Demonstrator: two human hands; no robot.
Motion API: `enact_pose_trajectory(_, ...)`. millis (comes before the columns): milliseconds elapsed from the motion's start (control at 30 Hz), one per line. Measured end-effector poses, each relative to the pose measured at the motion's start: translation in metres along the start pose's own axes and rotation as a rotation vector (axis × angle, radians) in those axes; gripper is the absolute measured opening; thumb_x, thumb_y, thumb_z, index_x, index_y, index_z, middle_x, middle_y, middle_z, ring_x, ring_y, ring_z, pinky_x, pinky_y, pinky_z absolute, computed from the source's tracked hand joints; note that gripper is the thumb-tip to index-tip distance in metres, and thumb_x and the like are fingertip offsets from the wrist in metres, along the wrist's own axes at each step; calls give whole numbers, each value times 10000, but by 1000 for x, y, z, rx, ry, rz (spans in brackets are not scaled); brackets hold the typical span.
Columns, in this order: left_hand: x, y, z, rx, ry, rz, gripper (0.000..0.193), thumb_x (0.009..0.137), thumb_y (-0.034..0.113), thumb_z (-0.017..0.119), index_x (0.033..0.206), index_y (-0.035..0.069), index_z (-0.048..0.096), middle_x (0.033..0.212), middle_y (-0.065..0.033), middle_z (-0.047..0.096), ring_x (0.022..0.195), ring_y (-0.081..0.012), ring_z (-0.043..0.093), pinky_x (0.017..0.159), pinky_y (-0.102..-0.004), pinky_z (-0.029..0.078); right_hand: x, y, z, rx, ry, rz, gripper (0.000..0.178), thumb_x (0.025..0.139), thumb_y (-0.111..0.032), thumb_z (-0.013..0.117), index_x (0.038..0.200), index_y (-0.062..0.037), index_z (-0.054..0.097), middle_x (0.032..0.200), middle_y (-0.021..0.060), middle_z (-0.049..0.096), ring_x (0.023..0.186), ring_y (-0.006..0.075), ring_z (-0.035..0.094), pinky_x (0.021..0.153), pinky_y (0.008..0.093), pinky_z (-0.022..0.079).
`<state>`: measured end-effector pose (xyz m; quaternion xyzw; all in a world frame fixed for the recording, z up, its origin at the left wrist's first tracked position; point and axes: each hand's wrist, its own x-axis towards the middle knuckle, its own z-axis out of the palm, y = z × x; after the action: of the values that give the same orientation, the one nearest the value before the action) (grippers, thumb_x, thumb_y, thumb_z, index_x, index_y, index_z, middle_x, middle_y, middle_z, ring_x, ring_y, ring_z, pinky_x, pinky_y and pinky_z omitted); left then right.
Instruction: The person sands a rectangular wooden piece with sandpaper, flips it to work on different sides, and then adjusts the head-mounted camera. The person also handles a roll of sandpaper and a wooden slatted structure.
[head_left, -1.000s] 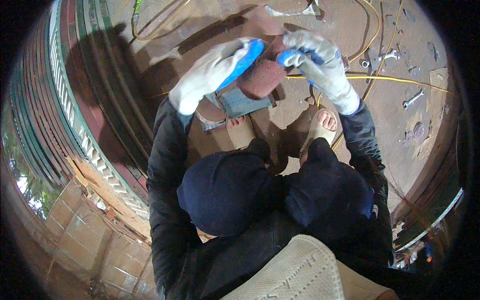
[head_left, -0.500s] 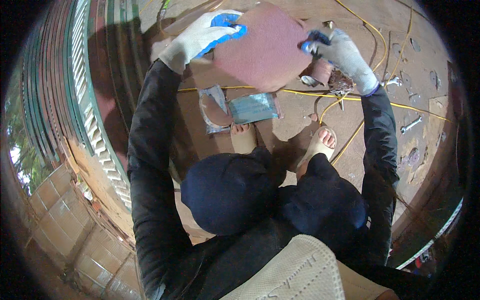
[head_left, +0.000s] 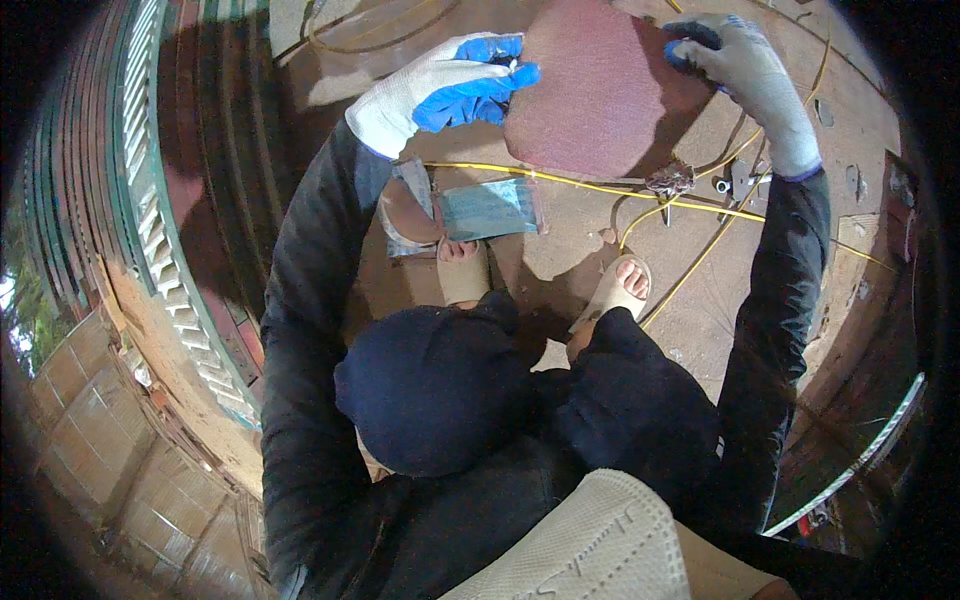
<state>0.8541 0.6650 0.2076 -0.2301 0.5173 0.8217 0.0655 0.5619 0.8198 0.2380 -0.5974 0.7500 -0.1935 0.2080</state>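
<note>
One reddish, gritty-looking sheet (head_left: 600,90) is sitting right between the left hand (head_left: 430,95) and the right hand (head_left: 755,75), both gloved, so it's lying inward of each grip rather than off to one side. The left is reaching its left edge with fingers half curled, tips overlapping it, while the right is hooking in at the upper right edge, fingers bunched pretty narrow. Neither one is looking clearly nearer tbh. I'm not able to tell if either grip is properly pinching it or just touching. Long axis? Its top is running out of view, so no idea, but the bottom edge is facing back toward the sandals (head_left: 612,292). A yellow cord (head_left: 570,180) is crossing just below that edge in the view, and a teal packet (head_left: 490,210) is lying nearer the sandals, below the cord.
</note>
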Motion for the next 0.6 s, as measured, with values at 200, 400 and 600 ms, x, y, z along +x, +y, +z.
enact_pose_trajectory(200, 15, -35, -10, -2, 127, -9, 514, 883, 220, 599, 1321, 47, 393, 1173, -65, 568, 1084, -163, 547, 876, -316, 475, 17, 22, 37, -265, 26, -14, 305, 770, -305, 641, 986, -90, 660, 807, 132, 628, 717, 262, 609, 656, 379, 467)
enact_pose_trajectory(400, 10, -57, -31, -12, 241, -8, 475, 882, 214, 595, 1308, 86, 427, 1123, -22, 570, 997, -123, 547, 805, -291, 479, -7, -28, 98, -634, 457, -347, 286, 791, -290, 623, 1053, -174, 629, 889, 96, 609, 758, 254, 596, 666, 389, 466)
enact_pose_trajectory(600, -14, -69, -52, -78, 400, -77, 409, 906, 161, 543, 1290, 79, 431, 1046, 31, 580, 859, -55, 556, 710, -218, 474, -103, -50, 242, -178, -153, -879, 341, 807, -172, 524, 1147, -158, 531, 1269, 60, 472, 1169, 274, 460, 984, 409, 377)
